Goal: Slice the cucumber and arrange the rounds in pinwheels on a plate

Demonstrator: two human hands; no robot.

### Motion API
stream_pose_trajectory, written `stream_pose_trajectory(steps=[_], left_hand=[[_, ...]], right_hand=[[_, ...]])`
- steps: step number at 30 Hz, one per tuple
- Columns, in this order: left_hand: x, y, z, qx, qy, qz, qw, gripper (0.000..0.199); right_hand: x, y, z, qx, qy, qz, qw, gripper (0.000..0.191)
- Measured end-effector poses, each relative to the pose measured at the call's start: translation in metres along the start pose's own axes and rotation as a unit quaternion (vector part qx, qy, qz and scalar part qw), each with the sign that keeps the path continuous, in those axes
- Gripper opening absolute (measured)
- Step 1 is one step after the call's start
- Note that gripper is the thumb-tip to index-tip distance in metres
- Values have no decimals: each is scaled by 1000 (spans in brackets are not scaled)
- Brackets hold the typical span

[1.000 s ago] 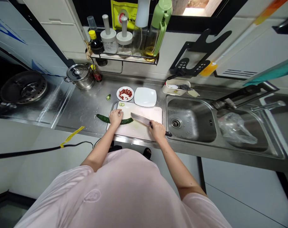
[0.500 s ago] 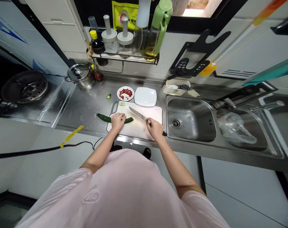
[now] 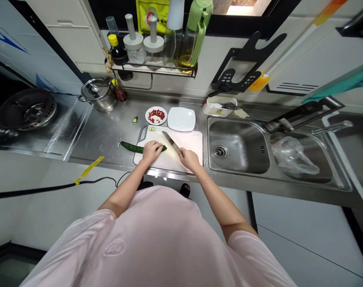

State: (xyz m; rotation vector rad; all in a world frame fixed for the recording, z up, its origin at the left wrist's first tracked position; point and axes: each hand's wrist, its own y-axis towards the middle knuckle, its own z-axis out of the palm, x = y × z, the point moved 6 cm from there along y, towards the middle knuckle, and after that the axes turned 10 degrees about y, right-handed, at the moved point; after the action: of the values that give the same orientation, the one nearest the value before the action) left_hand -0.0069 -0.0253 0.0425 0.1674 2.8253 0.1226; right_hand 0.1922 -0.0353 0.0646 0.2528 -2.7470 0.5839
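Note:
My left hand (image 3: 153, 151) rests curled on a long green cucumber (image 3: 130, 147), pressing it down at the near edge of a white cutting board (image 3: 181, 139). The cucumber's far end is hidden under my fingers. My right hand (image 3: 189, 159) grips a steel kitchen knife (image 3: 171, 142), its handle hidden in my fist. The blade slants up and left, a little apart from the cucumber. Two thin cucumber slices (image 3: 152, 128) lie at the board's far edge, and a cut piece (image 3: 135, 120) sits on the counter beyond it.
A round plate of chopped red chili (image 3: 156, 115) and a square white plate (image 3: 181, 119) stand behind the board. A steel sink (image 3: 238, 147) lies right, a lidded steel pot (image 3: 98, 95) left, and a shelf of bottles (image 3: 153, 69) behind.
My right hand and the knife have moved left, closer to my left hand and the cucumber. The whole view has also shifted slightly.

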Motion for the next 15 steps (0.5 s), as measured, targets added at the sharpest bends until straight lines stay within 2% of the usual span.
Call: stream_pose_trajectory(steps=[9,15], left_hand=[[-5,1,7,-11,0,44,999,28],[-5,0,9,-14,4,47,999,31]], right_hand=[[9,1,2,12,-18,-23,1000,31],[12,-1,2,16,-28,-25,999,32]])
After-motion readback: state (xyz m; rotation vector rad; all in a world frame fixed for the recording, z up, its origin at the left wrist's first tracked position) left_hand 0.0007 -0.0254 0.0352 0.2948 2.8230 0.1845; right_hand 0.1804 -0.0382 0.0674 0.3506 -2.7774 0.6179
